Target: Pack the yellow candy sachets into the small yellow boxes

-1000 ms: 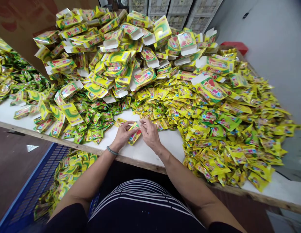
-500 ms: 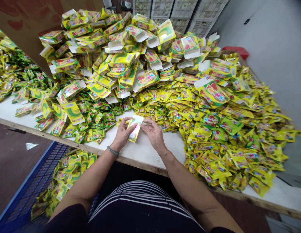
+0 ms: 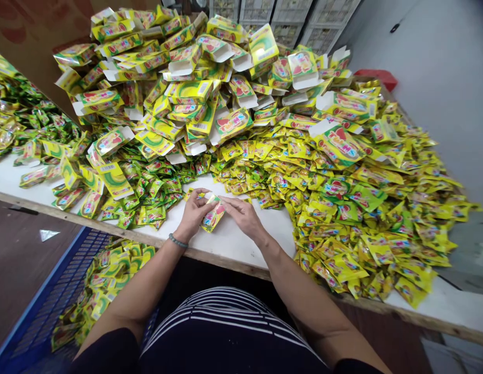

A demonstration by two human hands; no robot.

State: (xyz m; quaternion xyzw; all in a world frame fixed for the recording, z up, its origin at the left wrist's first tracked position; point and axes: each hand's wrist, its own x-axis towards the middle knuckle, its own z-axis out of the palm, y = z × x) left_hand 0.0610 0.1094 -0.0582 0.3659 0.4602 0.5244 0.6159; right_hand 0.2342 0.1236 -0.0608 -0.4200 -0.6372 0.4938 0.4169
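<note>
While the left hand (image 3: 192, 214) pinches one small printed box (image 3: 213, 217) by its left side, thumb on the face and fingers curled behind, the right hand (image 3: 244, 215) sets its fingertips to the upper right end; whether these grip or only touch is unclear. Right fingers: fairly straight, held close together. Box: one, yellow and green, tilted, above the white table (image 3: 274, 231), between the two sets of fingers. Boxes (image 3: 192, 111): a large heap, beyond the fingers, many with white end flaps open. Green packets (image 3: 158, 195): a pile, left of the left fingers. Yellow packets (image 3: 343, 254): a broad pile, beyond and right of the right fingers, a few green ones on top. Crate (image 3: 58, 291): blue, slatted, filled, lower left of the left fingers. Bracelet (image 3: 178, 240): one, beaded, on the left wrist.
</note>
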